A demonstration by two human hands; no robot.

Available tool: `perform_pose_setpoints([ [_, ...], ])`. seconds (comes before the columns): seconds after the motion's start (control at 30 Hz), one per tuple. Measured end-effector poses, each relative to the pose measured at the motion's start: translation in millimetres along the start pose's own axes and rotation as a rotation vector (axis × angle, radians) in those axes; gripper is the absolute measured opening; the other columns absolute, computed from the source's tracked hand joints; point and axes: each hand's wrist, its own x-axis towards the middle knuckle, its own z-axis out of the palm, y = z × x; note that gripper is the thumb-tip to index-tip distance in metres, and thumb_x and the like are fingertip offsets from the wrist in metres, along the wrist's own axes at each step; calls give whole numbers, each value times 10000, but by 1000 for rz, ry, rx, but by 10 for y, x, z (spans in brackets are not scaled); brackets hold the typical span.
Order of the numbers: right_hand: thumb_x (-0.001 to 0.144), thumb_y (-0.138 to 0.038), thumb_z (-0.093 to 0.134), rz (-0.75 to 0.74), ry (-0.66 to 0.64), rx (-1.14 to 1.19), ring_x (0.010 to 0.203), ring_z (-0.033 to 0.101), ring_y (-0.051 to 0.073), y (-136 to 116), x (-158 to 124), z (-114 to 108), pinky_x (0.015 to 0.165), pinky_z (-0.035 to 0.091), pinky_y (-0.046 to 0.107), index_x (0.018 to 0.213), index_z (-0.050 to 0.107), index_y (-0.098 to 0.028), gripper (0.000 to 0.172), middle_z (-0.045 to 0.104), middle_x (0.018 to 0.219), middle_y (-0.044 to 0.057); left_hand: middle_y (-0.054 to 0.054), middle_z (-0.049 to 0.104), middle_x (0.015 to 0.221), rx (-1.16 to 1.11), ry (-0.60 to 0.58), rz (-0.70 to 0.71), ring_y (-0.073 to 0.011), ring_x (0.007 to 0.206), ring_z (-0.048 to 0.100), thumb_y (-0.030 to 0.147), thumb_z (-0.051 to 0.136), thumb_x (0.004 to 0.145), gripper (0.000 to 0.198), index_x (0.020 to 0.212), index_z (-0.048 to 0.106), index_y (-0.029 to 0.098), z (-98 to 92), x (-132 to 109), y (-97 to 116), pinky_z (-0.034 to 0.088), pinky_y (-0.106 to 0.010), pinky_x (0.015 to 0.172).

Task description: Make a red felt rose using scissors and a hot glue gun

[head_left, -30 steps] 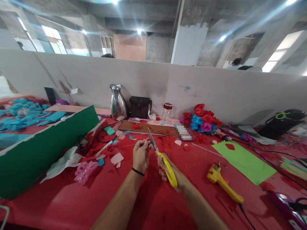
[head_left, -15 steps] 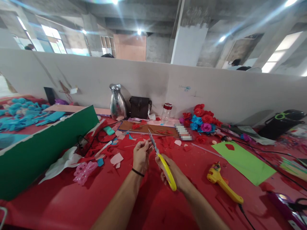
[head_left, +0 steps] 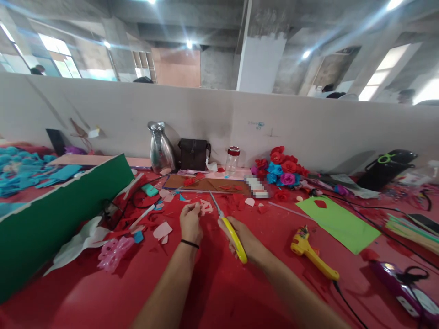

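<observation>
My right hand (head_left: 240, 235) is closed around the yellow handle of a pair of scissors (head_left: 235, 240). Their metal blades point up and away, towards the middle of the table. To the left, my left hand (head_left: 191, 224) has its thumb and fingers pinched together, with a dark band at the wrist. A small pale pink cut piece (head_left: 206, 207) shows right beside its fingertips, near the blades. I cannot tell whether the fingers hold that piece or it lies on the red table (head_left: 209, 292).
A green board (head_left: 68, 219) stands at left. A yellow glue gun (head_left: 313, 256) and a light green sheet (head_left: 339, 224) lie at right. Behind are a metal jug (head_left: 161, 148), a dark bag (head_left: 194, 154), a glass jar (head_left: 232, 160) and paper roses (head_left: 283, 167). Scraps lie around.
My left hand has drawn slightly left, away from the scissor blades, and the pink piece now shows between them. The whole view has shifted, so the scene sits further left.
</observation>
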Motion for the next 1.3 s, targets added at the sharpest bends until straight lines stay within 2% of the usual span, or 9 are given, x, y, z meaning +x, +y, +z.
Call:
perform_pose_setpoints([
  [0.1, 834, -478, 481, -118, 57, -335, 644, 610, 171, -37, -190, -92, 573, 420, 258, 922, 585, -207, 303, 646, 700, 28, 23, 587, 558, 2, 11, -2, -89, 543, 541, 127, 736, 606, 236, 531, 516, 168, 13, 2, 45, 399, -211, 574],
  [0.2, 843, -347, 482, -89, 158, -682, 846, 640, 239, 25, -421, -166, 690, 412, 300, 1095, 574, -202, 305, 689, 930, 107, 0, 605, 578, 69, -71, -9, -109, 584, 560, 79, 695, 627, 197, 537, 543, 166, 42, -52, 66, 405, -219, 603],
  [0.47, 875, -203, 394, 51, 496, -1085, 885, 606, 244, 400, -660, -308, 739, 413, 329, 1248, 510, -209, 391, 623, 1030, 136, 18, 571, 531, 431, -484, 40, -108, 536, 487, 57, 663, 613, 133, 632, 668, 188, 149, -262, 85, 358, -203, 552],
  [0.6, 895, -272, 393, 1, 519, -1144, 940, 551, 298, 322, -703, -372, 781, 397, 399, 988, 686, -200, 315, 646, 938, 156, -7, 593, 538, 435, -688, -119, -130, 534, 506, 129, 693, 593, 101, 674, 703, 189, 168, -336, 180, 375, -229, 544],
  [0.7, 894, -316, 413, -10, 490, -1066, 931, 558, 299, 231, -730, -383, 757, 405, 386, 838, 717, -191, 334, 662, 900, 160, -5, 582, 556, 368, -715, -166, -129, 537, 517, 152, 693, 582, 165, 743, 712, 181, 165, -348, 264, 395, -243, 573],
  [0.87, 857, -292, 472, -143, 452, -713, 823, 634, 233, 177, -518, -323, 697, 431, 313, 987, 685, -219, 260, 700, 906, 95, 26, 559, 581, 427, -701, -181, -120, 572, 525, 152, 646, 592, 268, 856, 687, 178, 141, -299, 304, 396, -241, 608],
  [0.97, 829, -351, 517, -292, 472, -301, 762, 635, 184, 163, -214, -280, 687, 447, 271, 1064, 648, -201, 308, 710, 861, 59, 24, 571, 590, 606, -928, -281, -116, 574, 510, 137, 627, 581, 247, 821, 675, 164, 120, -281, 307, 383, -247, 601],
  [1.1, 789, -328, 532, -369, 455, 7, 656, 587, 151, 155, 93, -223, 623, 423, 246, 741, 675, -181, 211, 671, 704, 18, 13, 589, 618, 706, -1185, -374, -136, 618, 528, 204, 655, 605, 227, 829, 654, 169, 104, -293, 291, 402, -270, 644],
  [1.3, 739, -344, 572, -390, 407, 283, 582, 508, 122, 231, 141, -169, 598, 386, 243, 641, 633, -190, 192, 580, 583, -27, 28, 509, 522, 732, -1086, -250, -105, 523, 438, 420, 584, 739, 259, 697, 596, 164, 132, -343, 214, 358, -241, 579],
])
